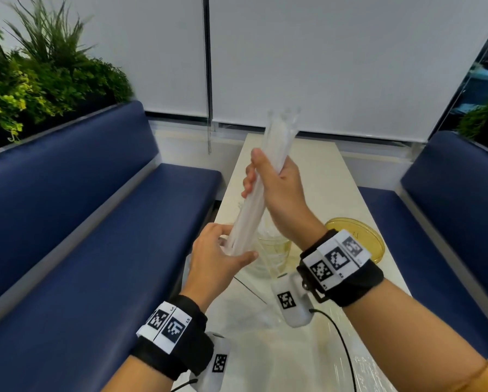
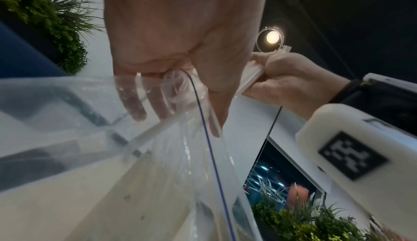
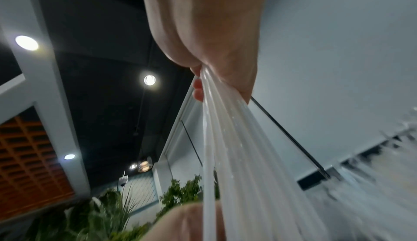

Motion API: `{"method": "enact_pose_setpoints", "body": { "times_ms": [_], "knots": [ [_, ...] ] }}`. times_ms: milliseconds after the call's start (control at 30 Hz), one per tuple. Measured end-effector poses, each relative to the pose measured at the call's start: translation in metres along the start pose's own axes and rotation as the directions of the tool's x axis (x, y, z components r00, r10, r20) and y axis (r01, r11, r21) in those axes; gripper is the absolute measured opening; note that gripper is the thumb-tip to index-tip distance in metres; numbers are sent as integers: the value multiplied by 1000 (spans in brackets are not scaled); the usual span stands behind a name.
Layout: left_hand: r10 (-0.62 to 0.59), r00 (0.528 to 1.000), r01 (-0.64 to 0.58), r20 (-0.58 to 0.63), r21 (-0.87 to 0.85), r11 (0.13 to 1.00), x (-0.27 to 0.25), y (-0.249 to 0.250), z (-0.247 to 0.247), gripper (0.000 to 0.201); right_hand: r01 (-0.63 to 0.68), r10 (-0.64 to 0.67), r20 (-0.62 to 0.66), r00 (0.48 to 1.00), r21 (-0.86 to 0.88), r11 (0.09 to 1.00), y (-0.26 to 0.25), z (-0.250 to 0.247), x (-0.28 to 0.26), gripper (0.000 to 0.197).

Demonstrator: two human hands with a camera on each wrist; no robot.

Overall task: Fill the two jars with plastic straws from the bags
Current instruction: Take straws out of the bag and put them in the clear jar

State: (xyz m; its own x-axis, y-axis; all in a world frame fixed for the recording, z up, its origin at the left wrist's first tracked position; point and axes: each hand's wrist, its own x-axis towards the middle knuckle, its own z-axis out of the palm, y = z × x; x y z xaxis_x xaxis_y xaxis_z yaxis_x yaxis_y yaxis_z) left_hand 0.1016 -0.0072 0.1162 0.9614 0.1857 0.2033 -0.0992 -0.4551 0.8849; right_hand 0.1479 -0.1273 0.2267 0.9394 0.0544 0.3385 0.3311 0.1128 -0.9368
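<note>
My right hand (image 1: 274, 182) grips a bundle of clear plastic straws (image 1: 279, 137) around its middle and holds it tilted above the table. Its lower end runs into my left hand (image 1: 220, 256), which pinches the mouth of a clear zip bag (image 2: 158, 173), thumb outside and fingers seen through the plastic. The right wrist view shows the straws (image 3: 225, 129) fanning out below my right hand (image 3: 214, 57). A glass jar (image 1: 276, 247) holding several straws stands just behind both hands. A second jar is not clearly visible.
A round yellow lid (image 1: 359, 239) lies on the narrow cream table (image 1: 322, 176) to the right of the jar. Clear plastic (image 1: 254, 304) covers the table's near end. Blue benches (image 1: 67, 222) flank the table on both sides, with plants (image 1: 39, 69) behind the left one.
</note>
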Motion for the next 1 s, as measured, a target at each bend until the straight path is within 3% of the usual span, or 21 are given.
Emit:
{"method": "enact_pose_setpoints", "body": {
  "times_ms": [167, 333, 567, 667, 767, 867, 1000],
  "knots": [
    [16, 1000, -16, 5, 3, 1000, 3, -1, -2, 56, 23, -9, -113, 994, 118, 993, -14, -18, 35, 20],
    [21, 1000, -21, 3, 58, 998, 7, 0, -9, 53, 123, -64, -302, 951, 179, 976, -21, -43, 86, 19],
    [30, 999, -28, -24, 81, 996, 6, 2, -27, 53, 237, -252, -382, 889, -86, 968, 18, -60, 113, 15],
    [14, 999, -10, -38, 91, 996, 6, 3, -34, 52, 275, -325, -357, 876, -183, 944, 39, -57, 110, 16],
    [4, 999, 1, -45, 101, 995, 7, 5, -37, 50, 238, -323, -248, 913, -320, 917, 67, -49, 101, 27],
    [1, 999, 4, -49, 87, 996, 8, 6, -39, 50, 181, -251, -146, 957, -375, 909, 93, -46, 93, 40],
    [5, 998, -1, -56, 87, 996, 9, 5, -39, 50, 9, -46, -99, 994, -355, 935, 115, -48, 89, 29]
  ]
}}
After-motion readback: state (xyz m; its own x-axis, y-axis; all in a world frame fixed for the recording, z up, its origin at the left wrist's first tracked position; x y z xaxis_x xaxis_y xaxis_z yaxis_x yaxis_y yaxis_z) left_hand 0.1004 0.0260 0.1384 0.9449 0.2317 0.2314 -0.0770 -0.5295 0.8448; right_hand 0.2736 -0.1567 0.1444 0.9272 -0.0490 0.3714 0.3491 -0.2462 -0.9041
